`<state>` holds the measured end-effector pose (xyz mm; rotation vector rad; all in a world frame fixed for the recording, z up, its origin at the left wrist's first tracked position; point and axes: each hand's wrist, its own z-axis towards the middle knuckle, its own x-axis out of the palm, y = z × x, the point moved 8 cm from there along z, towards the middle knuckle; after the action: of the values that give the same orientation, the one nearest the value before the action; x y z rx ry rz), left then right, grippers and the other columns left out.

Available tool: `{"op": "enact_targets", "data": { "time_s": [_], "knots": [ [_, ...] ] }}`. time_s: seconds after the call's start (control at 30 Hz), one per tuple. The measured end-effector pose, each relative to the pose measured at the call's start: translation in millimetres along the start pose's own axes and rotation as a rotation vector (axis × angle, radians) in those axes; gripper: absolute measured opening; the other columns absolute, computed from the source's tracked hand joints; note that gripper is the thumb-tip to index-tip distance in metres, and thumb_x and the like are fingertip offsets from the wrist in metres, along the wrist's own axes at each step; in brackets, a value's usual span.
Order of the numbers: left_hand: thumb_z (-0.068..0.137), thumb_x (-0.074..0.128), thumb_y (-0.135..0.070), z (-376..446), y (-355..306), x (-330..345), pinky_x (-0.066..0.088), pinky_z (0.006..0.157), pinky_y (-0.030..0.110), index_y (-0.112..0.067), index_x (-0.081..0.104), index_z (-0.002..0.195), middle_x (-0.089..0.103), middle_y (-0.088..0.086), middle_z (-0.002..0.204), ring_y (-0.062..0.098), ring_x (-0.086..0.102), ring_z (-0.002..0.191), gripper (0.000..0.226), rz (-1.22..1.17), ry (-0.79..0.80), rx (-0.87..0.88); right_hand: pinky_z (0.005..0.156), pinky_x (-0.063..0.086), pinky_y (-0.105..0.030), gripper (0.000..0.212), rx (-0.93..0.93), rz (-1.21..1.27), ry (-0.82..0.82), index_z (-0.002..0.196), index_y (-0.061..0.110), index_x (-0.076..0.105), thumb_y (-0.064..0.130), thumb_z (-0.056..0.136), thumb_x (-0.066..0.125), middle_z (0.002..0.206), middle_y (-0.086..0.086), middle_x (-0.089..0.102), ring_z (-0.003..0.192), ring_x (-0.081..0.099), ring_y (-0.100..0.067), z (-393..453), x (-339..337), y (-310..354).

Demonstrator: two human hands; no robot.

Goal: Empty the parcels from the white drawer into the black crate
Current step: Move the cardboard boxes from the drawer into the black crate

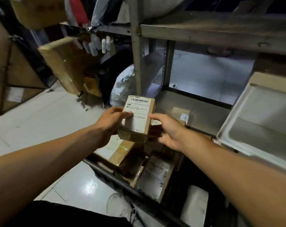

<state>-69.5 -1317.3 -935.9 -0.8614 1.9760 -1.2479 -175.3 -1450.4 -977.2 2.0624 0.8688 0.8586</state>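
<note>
Your left hand [113,119] grips a small cardboard parcel [137,118] from its left side, thumb lying across the white shipping label [138,112] on its top face, the other fingers hidden beneath. Your right hand [167,130] grips the same parcel at its right edge, thumb tip on the label's margin, fingers curled underneath. The parcel is held in the air, tilted, barcode end away from you, directly above the black crate [106,175] on the floor. The crate already holds several brown labelled parcels [122,154], packed close and touching; a larger one with a barcode strip [157,176] leans toward the near right. A white padded package [195,207] lies at the crate's near right end. The white drawer [260,126] sits to your right, beside the crate, its visible interior bare and pale. Behind the parcel stands a grey metal shelf frame [137,63], with a white plastic bag [124,84] at its foot. Cardboard boxes [65,63] lean at far left on the tiled floor [40,115]. Your shoe [117,205] shows near the bottom edge, just beside the crate's rim.
</note>
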Motion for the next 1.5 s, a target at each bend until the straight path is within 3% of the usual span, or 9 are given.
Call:
{"op": "enact_targets", "data": {
  "time_s": [0.2, 0.37, 0.6, 0.7, 0.8, 1.0, 1.1, 1.2, 1.5],
  "knots": [
    [0.082, 0.07, -0.025, 41.1, 25.1, -37.7, 0.044, 0.105, 0.046, -0.028, 0.069, 0.117, 0.075, -0.004, 0.112, 0.028, 0.064, 0.115, 0.035, 0.054, 0.016, -0.032, 0.09, 0.058, -0.05, 0.025, 0.007, 0.017, -0.041, 0.117, 0.019, 0.067, 0.019, 0.092, 0.067, 0.113, -0.006, 0.075, 0.114, 0.067, -0.027, 53.3, 33.3, -25.1],
    [0.096, 0.063, -0.019, 79.0, 47.6, -49.5, 0.052, 0.073, 0.036, -0.013, 0.058, 0.116, 0.071, 0.01, 0.11, 0.022, 0.066, 0.091, 0.022, 0.057, -0.076, -0.062, 0.101, 0.053, -0.049, 0.054, 0.028, -0.053, -0.082, 0.143, 0.02, 0.049, 0.012, 0.092, 0.067, 0.113, 0.002, 0.066, 0.109, 0.061, -0.019, 78.8, 38.8, -29.5],
    [0.097, 0.062, -0.012, 125.6, 34.8, -48.1, 0.058, 0.079, 0.031, -0.014, 0.068, 0.106, 0.073, 0.004, 0.102, 0.017, 0.07, 0.091, 0.011, 0.076, -0.115, 0.03, 0.084, 0.059, -0.036, 0.072, -0.013, -0.155, -0.131, 0.15, 0.028, 0.04, 0.005, 0.089, 0.07, 0.117, 0.004, 0.065, 0.105, 0.064, -0.018, 112.7, 39.4, -19.8],
    [0.099, 0.058, -0.013, 139.6, 38.8, -46.6, 0.053, 0.065, 0.019, -0.019, 0.066, 0.107, 0.072, -0.004, 0.097, 0.01, 0.069, 0.084, 0.013, 0.126, -0.107, 0.022, 0.092, 0.059, -0.04, 0.093, 0.007, -0.269, -0.134, 0.153, 0.043, 0.027, 0.021, 0.079, 0.078, 0.138, 0.001, 0.06, 0.116, 0.062, -0.022, 123.1, 42.7, -22.3],
    [0.101, 0.056, -0.018, 147.4, 48.6, -47.8, 0.058, 0.081, 0.029, -0.018, 0.063, 0.122, 0.072, -0.001, 0.108, 0.014, 0.07, 0.095, 0.022, 0.212, -0.101, 0.01, 0.102, 0.051, -0.05, 0.108, 0.026, -0.414, -0.117, 0.14, 0.061, 0.015, 0.058, 0.05, 0.075, 0.145, 0.004, 0.055, 0.127, 0.057, -0.024, 144.1, 41.1, -41.9],
    [0.098, 0.058, -0.022, 148.3, 44.3, -44.5, 0.058, 0.085, 0.038, -0.016, 0.058, 0.132, 0.068, 0.003, 0.123, 0.019, 0.068, 0.101, 0.034, 0.321, -0.081, 0.01, 0.108, 0.047, -0.049, 0.112, -0.015, -0.529, -0.112, 0.149, 0.052, 0.016, 0.065, 0.049, 0.065, 0.149, 0.005, 0.051, 0.131, 0.053, -0.025, 133.3, 41.1, -28.4],
    [0.098, 0.06, -0.026, 139.3, 26.0, -39.6, 0.047, 0.078, 0.026, -0.014, 0.05, 0.14, 0.057, -0.001, 0.127, 0.017, 0.056, 0.106, 0.045, 0.545, -0.118, 0.11, 0.109, 0.045, -0.045, 0.084, -0.047, -0.637, -0.18, 0.152, 0.04, 0.031, 0.053, 0.078, 0.069, 0.144, 0.002, 0.053, 0.129, 0.053, -0.024, 104.8, 27.6, -4.0],
    [0.095, 0.06, -0.042, 123.2, -7.1, -30.6, 0.043, 0.101, 0.039, -0.014, 0.044, 0.147, 0.052, 0.013, 0.143, 0.03, 0.051, 0.124, 0.061, 0.966, -0.172, 0.377, 0.1, 0.048, -0.036, 0.054, -0.134, -0.681, -0.242, 0.142, 0.032, 0.049, 0.04, 0.092, 0.066, 0.131, 0.004, 0.06, 0.116, 0.056, -0.017, 78.3, 5.5, 20.2],
    [0.089, 0.044, -0.072, 57.9, -43.0, 56.4, 0.03, 0.116, 0.052, -0.025, 0.039, 0.152, 0.036, 0.011, 0.158, 0.033, 0.032, 0.145, 0.079, 1.369, 0.022, 0.577, 0.11, 0.04, -0.042, 0.066, -0.283, -1.245, -0.322, 0.149, 0.023, 0.042, 0.052, 0.092, 0.059, 0.148, -0.01, 0.047, 0.137, 0.043, -0.033, -14.5, -49.6, 55.0]
  ]
}}
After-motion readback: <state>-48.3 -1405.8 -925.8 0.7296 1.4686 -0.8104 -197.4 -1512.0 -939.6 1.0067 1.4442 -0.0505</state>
